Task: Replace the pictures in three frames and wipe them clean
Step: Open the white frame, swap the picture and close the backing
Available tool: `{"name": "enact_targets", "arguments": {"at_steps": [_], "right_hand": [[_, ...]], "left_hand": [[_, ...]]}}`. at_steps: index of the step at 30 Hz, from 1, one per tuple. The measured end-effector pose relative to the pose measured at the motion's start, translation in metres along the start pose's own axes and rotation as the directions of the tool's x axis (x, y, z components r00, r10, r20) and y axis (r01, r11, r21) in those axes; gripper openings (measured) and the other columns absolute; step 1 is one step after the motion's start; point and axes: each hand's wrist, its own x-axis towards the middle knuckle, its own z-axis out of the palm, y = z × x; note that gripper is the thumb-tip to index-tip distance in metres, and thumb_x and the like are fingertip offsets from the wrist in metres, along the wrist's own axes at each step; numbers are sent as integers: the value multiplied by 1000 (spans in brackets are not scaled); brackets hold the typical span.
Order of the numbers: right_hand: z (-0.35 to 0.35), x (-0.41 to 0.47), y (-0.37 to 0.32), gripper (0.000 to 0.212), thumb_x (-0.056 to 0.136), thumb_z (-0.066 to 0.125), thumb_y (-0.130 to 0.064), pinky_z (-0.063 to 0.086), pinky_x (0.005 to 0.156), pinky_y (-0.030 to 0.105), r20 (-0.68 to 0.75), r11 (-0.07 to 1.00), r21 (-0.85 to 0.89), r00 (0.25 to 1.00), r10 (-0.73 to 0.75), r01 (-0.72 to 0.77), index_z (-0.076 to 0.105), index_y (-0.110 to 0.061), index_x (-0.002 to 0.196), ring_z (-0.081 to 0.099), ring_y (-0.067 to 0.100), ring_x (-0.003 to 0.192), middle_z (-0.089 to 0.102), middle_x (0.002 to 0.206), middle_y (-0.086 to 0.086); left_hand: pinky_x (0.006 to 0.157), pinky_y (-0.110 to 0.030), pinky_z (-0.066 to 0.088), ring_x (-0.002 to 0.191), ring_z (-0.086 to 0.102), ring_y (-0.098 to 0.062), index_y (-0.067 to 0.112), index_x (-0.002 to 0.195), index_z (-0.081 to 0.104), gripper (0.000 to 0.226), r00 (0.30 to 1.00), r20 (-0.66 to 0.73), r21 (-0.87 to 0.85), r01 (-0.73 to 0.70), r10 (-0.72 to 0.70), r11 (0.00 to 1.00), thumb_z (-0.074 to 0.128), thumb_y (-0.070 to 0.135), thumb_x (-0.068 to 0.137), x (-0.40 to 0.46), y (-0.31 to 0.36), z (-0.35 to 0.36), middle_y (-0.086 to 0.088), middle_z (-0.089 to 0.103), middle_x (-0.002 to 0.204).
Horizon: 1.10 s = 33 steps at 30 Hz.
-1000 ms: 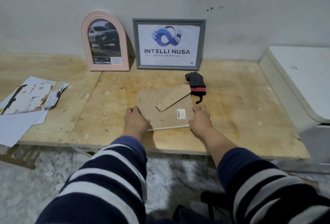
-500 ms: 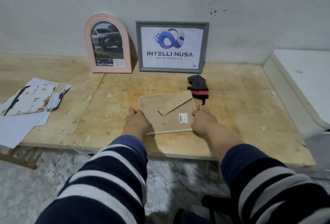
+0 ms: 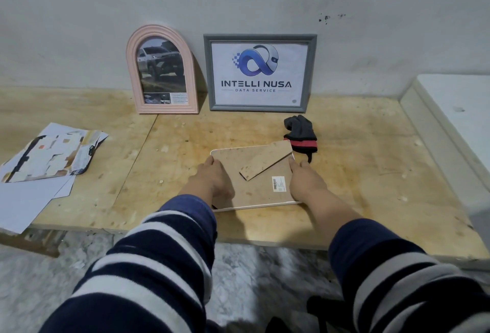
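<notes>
1. Picture frames: three – one pink arched frame (image 3: 162, 70) and one grey rectangular frame (image 3: 259, 72) standing against the wall, and one frame lying face down (image 3: 253, 178) on the table.
2. Easel stands: one (image 3: 266, 160), on the back of the face-down frame.
3. Barcode stickers: one (image 3: 279, 183), on the same back panel.
4. Cloths: one – black with a red band (image 3: 301, 133).
5. Hands: two – left hand (image 3: 209, 181), right hand (image 3: 305, 181).
6. Paper piles: one (image 3: 42, 163); the sheet count cannot be told.
</notes>
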Motion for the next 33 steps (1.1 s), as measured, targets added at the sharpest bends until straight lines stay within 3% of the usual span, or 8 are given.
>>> {"name": "enact_targets", "arguments": {"at_steps": [3, 6, 11, 15, 20, 25, 28, 33], "right_hand": [[5, 3, 2, 70, 92, 37, -1, 44, 73, 34, -41, 1000, 0, 999, -8, 8, 11, -20, 155, 55, 30, 108, 33, 144, 7], [7, 4, 2, 69, 90, 40, -3, 46, 75, 35, -87, 996, 89, 996, 5, 2, 19, -22, 152, 57, 31, 108, 38, 145, 3], [5, 10, -2, 77, 89, 42, -5, 43, 68, 34, -46, 997, 77, 999, 18, -15, 6, -24, 155, 57, 30, 106, 38, 143, 5], [4, 12, 1, 74, 89, 45, -8, 43, 69, 34, -35, 993, 121, 999, 10, -5, 12, -25, 154, 57, 28, 106, 41, 141, 3], [-5, 16, 4, 73, 89, 39, -4, 46, 78, 33, 19, 991, 131, 1000, -19, 16, 15, -26, 154, 54, 27, 111, 46, 140, 3], [-13, 17, -1, 73, 87, 41, -4, 46, 71, 32, 38, 1000, 8, 999, -20, 20, 17, -24, 153, 58, 27, 100, 58, 120, 6], [-12, 15, -2, 71, 86, 45, -7, 46, 66, 33, 38, 1000, 28, 999, -14, 13, 20, -23, 150, 55, 24, 83, 61, 107, 6], [-13, 17, -1, 82, 85, 46, -9, 47, 67, 34, 71, 998, 60, 997, -26, 22, 4, -30, 152, 54, 26, 81, 60, 109, 7]], "left_hand": [[107, -45, 34, 131, 31, -24, 17, 139, 38, 79, 1000, -7, 96, -21, 22, 995, 76, 38, 73, 0, -4, -8, 3, 32, 143], [109, -46, 27, 138, 21, -23, 24, 143, 36, 87, 998, -15, 250, -51, 57, 967, 74, 57, 71, -4, -8, -16, 7, 28, 150], [112, -50, 24, 144, 9, -24, 24, 143, 34, 92, 997, 8, 214, -80, 80, 974, 77, 58, 68, 1, -14, -15, 9, 16, 158], [111, -44, 24, 139, 22, -23, 23, 138, 37, 94, 995, -19, 184, -93, 98, 978, 81, 56, 62, 3, -13, -20, 3, 41, 143], [108, -42, 23, 134, 32, -22, 28, 137, 38, 100, 991, -56, 275, -103, 123, 956, 79, 66, 54, 8, -14, -21, 2, 47, 139], [110, -44, 22, 133, 33, -22, 26, 146, 28, 109, 989, -38, 344, -123, 144, 931, 78, 66, 58, 10, -10, -21, 2, 39, 143], [109, -43, 25, 131, 32, -23, 23, 144, 32, 107, 989, -17, 349, -135, 150, 927, 81, 62, 57, 13, -6, -25, 0, 36, 139], [115, -44, 29, 142, 23, -21, 11, 151, 21, 122, 983, 84, 297, -181, 163, 938, 89, 47, 56, 21, 4, -28, 4, 15, 159]]}}
